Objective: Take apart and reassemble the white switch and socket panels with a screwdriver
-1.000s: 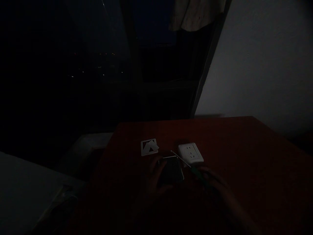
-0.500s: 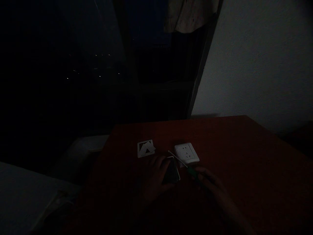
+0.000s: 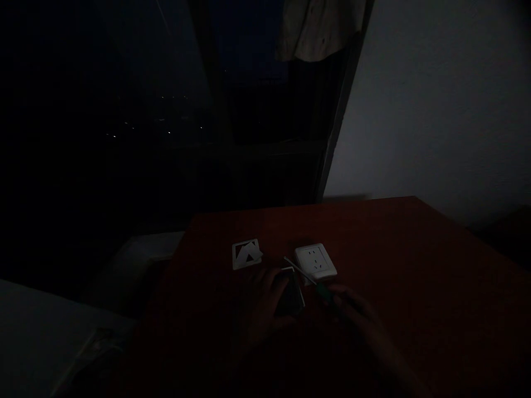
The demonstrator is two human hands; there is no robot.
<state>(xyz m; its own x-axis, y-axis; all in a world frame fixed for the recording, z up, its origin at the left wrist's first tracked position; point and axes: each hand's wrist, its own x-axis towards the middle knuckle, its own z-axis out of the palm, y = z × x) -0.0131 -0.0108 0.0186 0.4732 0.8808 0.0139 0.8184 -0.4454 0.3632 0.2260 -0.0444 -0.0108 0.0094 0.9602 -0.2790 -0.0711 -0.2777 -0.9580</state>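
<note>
In the dim light my left hand (image 3: pixel 265 304) is closed around a dark square piece with a thin white rim (image 3: pixel 292 296), perhaps a wall plate seen from its back. Its details are too dark to make out. My right hand (image 3: pixel 357 309) grips the green handle of a screwdriver (image 3: pixel 322 291). The shaft points up and left, its tip apart from the dark piece and above its top edge. Just beyond the shaft lies a white wall socket (image 3: pixel 316 261), face up. To the left is a white square frame (image 3: pixel 239 264) with loose white plates (image 3: pixel 251 253) across it.
A reddish-brown table (image 3: pixel 390 237) carries these things. Behind it stands a dark window with a hanging cloth (image 3: pixel 317 33) at the top. A pale wall (image 3: pixel 435 110) rises on the right. At the lower left is a pale surface with a cable-like thing (image 3: pixel 110 347).
The dark piece is tilted slightly differently in my left hand. The screwdriver and right hand have shifted only a little, and the view has moved slightly.
</note>
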